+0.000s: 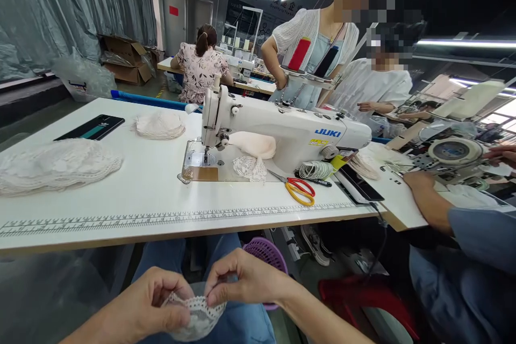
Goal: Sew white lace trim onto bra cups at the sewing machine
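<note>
Low in the view, in front of the table edge and above my lap, a small white lace piece (pixel 198 318) with a scalloped, holed border is held between both hands. My left hand (pixel 161 303) pinches its left side with thumb and fingers. Its upper right edge is gripped by my right hand (pixel 231 282), thumb against the fingertips. Beyond them, a white JUKI sewing machine (pixel 282 129) stands on the white table (pixel 137 188). Another lace piece (pixel 250 168) lies under the machine arm beside a peach-coloured cloth (pixel 256 145).
Lace stacks (pixel 60 164) (pixel 159 124) and a dark case (pixel 94 127) lie left. Scissors (pixel 299 191), a cord coil (pixel 315 170) and a phone (pixel 358 185) are right. Below is a purple basket (pixel 268 253). A co-worker's arm (pixel 429 201) is at right; other people stand behind.
</note>
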The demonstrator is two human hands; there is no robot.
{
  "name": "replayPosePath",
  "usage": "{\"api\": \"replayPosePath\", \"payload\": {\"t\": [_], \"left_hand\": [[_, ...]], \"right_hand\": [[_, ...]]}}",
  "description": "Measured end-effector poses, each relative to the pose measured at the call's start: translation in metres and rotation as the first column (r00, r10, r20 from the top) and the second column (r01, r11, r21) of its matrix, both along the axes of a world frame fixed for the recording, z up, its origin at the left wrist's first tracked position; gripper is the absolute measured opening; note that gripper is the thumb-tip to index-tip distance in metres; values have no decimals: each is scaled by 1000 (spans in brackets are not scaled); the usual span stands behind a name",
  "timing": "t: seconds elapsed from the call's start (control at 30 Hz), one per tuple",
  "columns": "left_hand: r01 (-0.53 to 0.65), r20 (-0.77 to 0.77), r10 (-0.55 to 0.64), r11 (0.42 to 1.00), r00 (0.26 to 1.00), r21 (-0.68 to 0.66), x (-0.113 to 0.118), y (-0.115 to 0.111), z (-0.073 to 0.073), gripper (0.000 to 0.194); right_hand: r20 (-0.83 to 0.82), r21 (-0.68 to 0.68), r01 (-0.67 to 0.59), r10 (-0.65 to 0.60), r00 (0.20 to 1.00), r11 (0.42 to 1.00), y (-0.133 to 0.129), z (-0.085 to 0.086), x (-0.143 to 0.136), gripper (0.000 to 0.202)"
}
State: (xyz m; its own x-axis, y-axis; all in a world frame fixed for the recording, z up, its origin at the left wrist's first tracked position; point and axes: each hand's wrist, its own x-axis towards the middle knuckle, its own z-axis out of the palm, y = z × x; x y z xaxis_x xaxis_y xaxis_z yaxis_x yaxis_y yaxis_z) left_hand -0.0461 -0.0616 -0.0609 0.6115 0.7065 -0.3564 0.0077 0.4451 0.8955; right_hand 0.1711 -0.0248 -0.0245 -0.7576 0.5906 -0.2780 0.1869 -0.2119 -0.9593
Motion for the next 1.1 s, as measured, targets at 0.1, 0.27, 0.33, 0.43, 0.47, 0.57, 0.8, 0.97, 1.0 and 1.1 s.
{"api": "replayPosePath", "payload": {"t": [0.1, 0.27, 0.33, 0.43, 0.47, 0.57, 0.8, 0.97, 1.0, 1.1], "left_hand": [[-15, -34, 14, 1000, 999, -27, 5, 2, -5, 45], [9, -112, -13, 999, 994, -38, 9, 8, -5, 45], [23, -110, -28, 999, 994, -39, 9, 9, -3, 44], [41, -115, -45, 999, 992, -37, 11, 11, 1, 43], [44, -118, -49, 998, 992, -38, 12, 12, 2, 43], [50, -126, -55, 998, 990, -48, 16, 14, 4, 45], [63, -177, -78, 994, 981, -90, 22, 16, 16, 42], [81, -230, -103, 991, 968, -103, 27, 19, 19, 44], [84, -222, -106, 991, 969, -106, 28, 19, 19, 43], [100, -188, -120, 988, 975, -114, 31, 21, 17, 41]], "right_hand": [[-10, 57, 20, -20, 1000, 998, 0, -4, 4, 41], [-209, 9, -9, 11, 978, 1000, 1, -9, 17, 50], [-248, 70, -2, 19, 969, 998, 0, -12, 21, 52], [-205, 160, 44, -11, 979, 986, -2, -15, 23, 39], [-178, 182, 56, -24, 984, 982, -3, -16, 23, 35], [-121, 212, 74, -49, 991, 974, -4, -18, 20, 35], [-99, 361, 67, -33, 995, 930, -4, -19, 29, 23], [-89, 428, 150, -124, 988, 891, -8, -22, 43, 17], [-90, 429, 159, -133, 987, 889, -9, -23, 44, 17], [-84, 450, 142, -116, 990, 882, -13, -28, 41, 17]]}}
